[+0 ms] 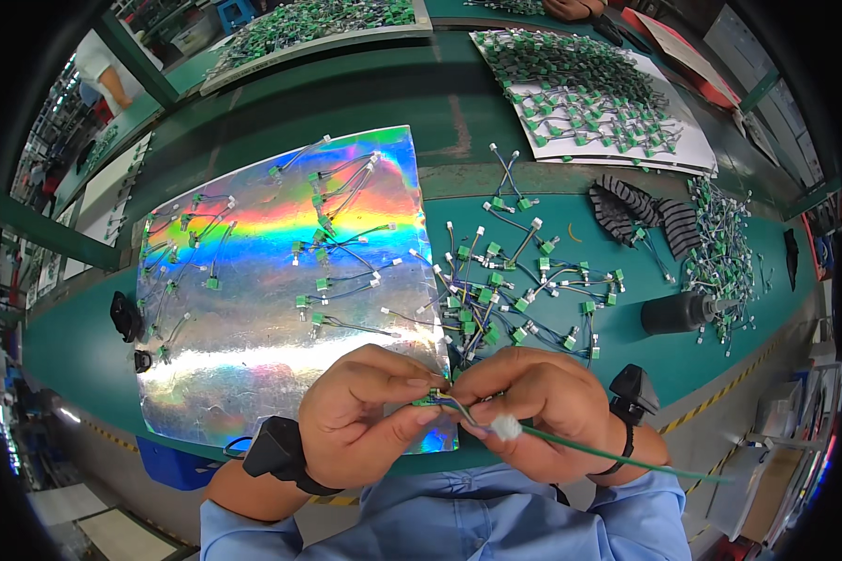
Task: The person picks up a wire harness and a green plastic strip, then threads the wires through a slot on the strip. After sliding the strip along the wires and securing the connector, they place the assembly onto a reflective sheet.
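Note:
Over the near edge of the shiny rainbow-silver sheet (253,346), both hands meet at one small wired part. My left hand (360,421) is closed, thumb and fingers pinching its green connector block (428,398). My right hand (543,402) is closed on the short yellow and dark wires (457,406) that run from the block. A thin green rod (617,456) with a white end sticks out from my right hand toward the lower right; how it is held is partly hidden. Similar wired connectors (491,299) lie loose just beyond my hands.
A black bottle (674,313) lies on its side on the green table (552,210), near a striped dark cloth (617,210) and a heap of connectors (720,243). Farther off are a white board of connectors (627,150) and a full tray (327,33). Another person's hand (571,7) shows at the top.

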The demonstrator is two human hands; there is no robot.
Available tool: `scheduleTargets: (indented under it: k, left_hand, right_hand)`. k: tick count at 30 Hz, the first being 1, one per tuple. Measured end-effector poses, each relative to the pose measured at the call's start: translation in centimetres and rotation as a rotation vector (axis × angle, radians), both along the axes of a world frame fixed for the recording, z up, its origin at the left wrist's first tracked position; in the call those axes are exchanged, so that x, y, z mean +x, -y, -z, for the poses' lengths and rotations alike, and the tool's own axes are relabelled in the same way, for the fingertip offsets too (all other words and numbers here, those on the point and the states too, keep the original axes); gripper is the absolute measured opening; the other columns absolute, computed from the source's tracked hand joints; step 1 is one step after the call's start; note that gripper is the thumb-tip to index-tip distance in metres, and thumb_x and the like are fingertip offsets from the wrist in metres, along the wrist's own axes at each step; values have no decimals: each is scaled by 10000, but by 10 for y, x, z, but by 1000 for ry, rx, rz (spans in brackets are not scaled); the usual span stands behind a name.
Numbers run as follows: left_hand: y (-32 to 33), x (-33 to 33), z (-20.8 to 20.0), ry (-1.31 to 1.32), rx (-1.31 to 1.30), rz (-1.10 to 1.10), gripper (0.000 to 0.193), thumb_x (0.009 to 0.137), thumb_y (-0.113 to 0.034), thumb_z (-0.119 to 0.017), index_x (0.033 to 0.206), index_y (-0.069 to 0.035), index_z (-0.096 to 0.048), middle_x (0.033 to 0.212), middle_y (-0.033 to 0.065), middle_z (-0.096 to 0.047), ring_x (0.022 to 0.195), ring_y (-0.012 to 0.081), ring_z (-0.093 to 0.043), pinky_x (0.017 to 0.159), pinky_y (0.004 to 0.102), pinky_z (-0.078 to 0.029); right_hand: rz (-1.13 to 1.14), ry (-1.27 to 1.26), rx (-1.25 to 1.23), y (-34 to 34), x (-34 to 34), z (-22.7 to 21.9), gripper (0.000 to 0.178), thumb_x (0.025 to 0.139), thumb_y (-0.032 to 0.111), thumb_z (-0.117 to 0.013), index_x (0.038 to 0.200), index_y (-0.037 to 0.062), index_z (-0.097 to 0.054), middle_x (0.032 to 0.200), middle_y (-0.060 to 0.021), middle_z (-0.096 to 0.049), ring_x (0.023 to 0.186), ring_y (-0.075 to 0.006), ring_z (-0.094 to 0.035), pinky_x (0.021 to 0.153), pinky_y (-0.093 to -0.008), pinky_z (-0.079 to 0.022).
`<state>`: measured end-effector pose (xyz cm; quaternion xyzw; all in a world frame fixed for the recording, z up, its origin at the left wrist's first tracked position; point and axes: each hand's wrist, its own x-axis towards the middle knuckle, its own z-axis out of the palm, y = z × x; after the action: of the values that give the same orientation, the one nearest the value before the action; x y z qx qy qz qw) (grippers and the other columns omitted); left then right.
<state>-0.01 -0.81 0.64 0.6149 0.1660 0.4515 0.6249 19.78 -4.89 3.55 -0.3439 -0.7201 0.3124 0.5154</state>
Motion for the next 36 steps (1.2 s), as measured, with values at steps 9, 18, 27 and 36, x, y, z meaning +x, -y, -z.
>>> scheduleTargets:
  k: [9,18,27,36]
  left_hand:
    - [-1,-1,-1,8,-1,57,228,809,39,-631,1016,-2,-542,1002,146,-552,940,224,-602,794,315,-494]
    - [0,-3,-3,81,-107,117,245,819,63,-606,1045,16,-525,1048,155,-524,963,225,-592,825,314,-487]
    - [-1,-2,-2,65,-106,153,249,824,82,-585,1057,21,-522,1062,158,-514,982,216,-583,843,316,-484]
    - [-2,-3,0,147,-209,223,254,833,87,-568,1074,22,-521,1064,158,-515,991,220,-579,851,314,-476]
  right_hand:
    - [-150,-164,-153,-3,4,-2,151,786,-35,-636,878,48,-548,865,-145,-631,746,-221,-632,623,-321,-502]
    - [-158,-287,-252,4,-1,2,141,803,-49,-600,904,26,-536,884,-173,-605,761,-227,-617,663,-330,-501]
    - [-188,-266,-291,3,3,2,138,809,-55,-586,900,18,-512,891,-185,-591,760,-219,-613,663,-330,-504]
    - [-203,-235,-258,2,3,1,148,826,-35,-585,858,38,-459,899,-184,-583,780,-225,-627,650,-317,-506]
